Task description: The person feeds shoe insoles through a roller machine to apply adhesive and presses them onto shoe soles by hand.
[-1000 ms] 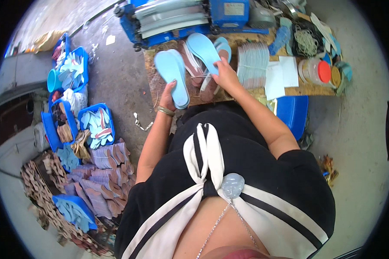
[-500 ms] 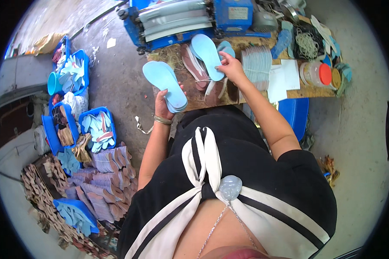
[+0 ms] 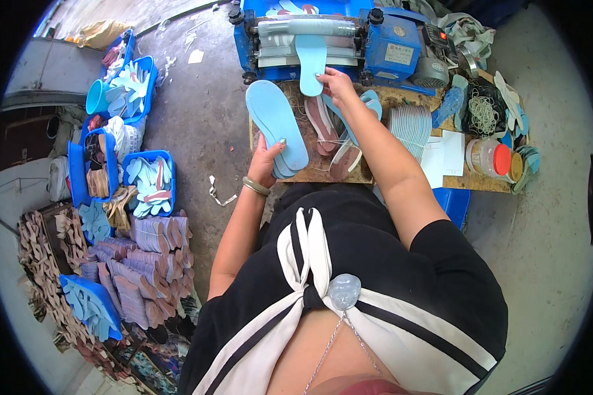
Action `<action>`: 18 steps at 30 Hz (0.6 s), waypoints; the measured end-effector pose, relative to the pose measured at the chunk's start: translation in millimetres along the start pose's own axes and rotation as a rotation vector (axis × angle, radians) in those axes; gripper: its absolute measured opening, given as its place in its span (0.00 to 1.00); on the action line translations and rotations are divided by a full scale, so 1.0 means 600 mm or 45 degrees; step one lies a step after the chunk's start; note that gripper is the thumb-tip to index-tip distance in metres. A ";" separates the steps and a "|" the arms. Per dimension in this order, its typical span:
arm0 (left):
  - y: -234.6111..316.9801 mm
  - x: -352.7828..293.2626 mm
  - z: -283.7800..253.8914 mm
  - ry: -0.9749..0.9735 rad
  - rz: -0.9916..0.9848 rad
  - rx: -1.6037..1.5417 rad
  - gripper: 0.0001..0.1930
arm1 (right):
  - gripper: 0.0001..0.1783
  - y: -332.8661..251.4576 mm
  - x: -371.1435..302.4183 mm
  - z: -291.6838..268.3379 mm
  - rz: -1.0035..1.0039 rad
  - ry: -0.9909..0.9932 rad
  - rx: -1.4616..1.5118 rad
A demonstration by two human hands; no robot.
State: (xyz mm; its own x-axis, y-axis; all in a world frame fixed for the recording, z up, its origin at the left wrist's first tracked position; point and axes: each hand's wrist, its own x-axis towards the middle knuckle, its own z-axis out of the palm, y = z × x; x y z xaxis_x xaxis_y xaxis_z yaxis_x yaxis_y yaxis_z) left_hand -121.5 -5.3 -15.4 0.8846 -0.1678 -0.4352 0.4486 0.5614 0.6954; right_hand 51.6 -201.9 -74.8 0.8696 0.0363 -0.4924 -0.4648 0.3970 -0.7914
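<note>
My left hand [image 3: 263,162] is closed around a small stack of light blue insoles [image 3: 278,128], thumb on top, just off the bench's left front edge. Between the fingers and thumb of my right hand [image 3: 337,85] is the lower end of a single blue insole [image 3: 311,59]. Its far end lies over the silver rollers [image 3: 280,28] of a blue roller machine [image 3: 392,51]; whether they grip it I cannot tell. Below my right hand, tied brown insoles [image 3: 320,128] and other blue insoles [image 3: 371,102] rest on the wooden bench [image 3: 303,173].
Right on the bench are a row of stacked insoles [image 3: 410,131], white paper [image 3: 452,155], a red-lidded jar [image 3: 491,157] and a coil of string [image 3: 484,115]. Blue baskets [image 3: 172,191] of insoles stand on the floor at left, beside bundled purple-brown insoles [image 3: 135,273].
My right hand has carried the single insole away from me, up to the machine's rollers. The stack in my left hand is turned more upright. The whole view has shifted slightly.
</note>
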 end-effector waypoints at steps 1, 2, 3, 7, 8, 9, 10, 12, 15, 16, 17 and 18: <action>0.000 0.003 0.004 0.011 -0.008 0.026 0.31 | 0.15 -0.004 0.009 0.001 -0.033 -0.051 0.021; -0.001 0.002 0.006 0.028 -0.014 0.048 0.31 | 0.15 -0.005 0.011 0.003 -0.029 -0.054 0.017; -0.002 0.004 0.009 0.030 -0.015 0.045 0.31 | 0.14 -0.006 0.013 0.003 -0.011 -0.058 -0.020; -0.001 0.023 0.025 -0.024 0.059 0.144 0.31 | 0.17 0.004 -0.012 -0.007 0.045 -0.153 -0.150; -0.001 0.027 0.028 -0.042 0.085 0.172 0.30 | 0.19 0.011 -0.033 -0.012 0.060 -0.241 -0.205; -0.001 0.031 0.030 -0.034 0.086 0.169 0.30 | 0.21 0.015 -0.062 -0.017 0.130 -0.305 -0.215; -0.001 0.033 0.029 -0.032 0.090 0.164 0.30 | 0.21 0.021 -0.092 -0.018 0.139 -0.313 -0.219; -0.001 0.041 0.029 -0.035 0.096 0.160 0.30 | 0.17 0.025 -0.146 -0.026 0.339 -0.471 -0.154; -0.007 0.049 0.031 -0.043 0.106 0.228 0.30 | 0.18 0.039 -0.207 -0.058 0.449 -0.617 -0.262; -0.009 0.049 0.033 -0.022 0.076 0.242 0.30 | 0.18 0.040 -0.220 -0.060 0.447 -0.614 -0.262; -0.011 0.049 0.035 -0.001 0.046 0.258 0.30 | 0.18 0.038 -0.234 -0.055 0.360 -0.602 -0.407; -0.018 0.050 0.034 -0.001 0.047 0.260 0.30 | 0.18 0.037 -0.243 -0.050 0.273 -0.589 -0.553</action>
State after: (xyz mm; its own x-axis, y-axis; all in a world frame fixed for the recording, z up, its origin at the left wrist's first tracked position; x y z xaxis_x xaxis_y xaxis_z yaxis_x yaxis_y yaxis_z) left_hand -97.2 -33.2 -24.1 0.9009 -0.1512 -0.4069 0.4325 0.3915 0.8122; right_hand -90.3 -226.0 -31.6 0.6875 0.5014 -0.5252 -0.5758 -0.0642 -0.8150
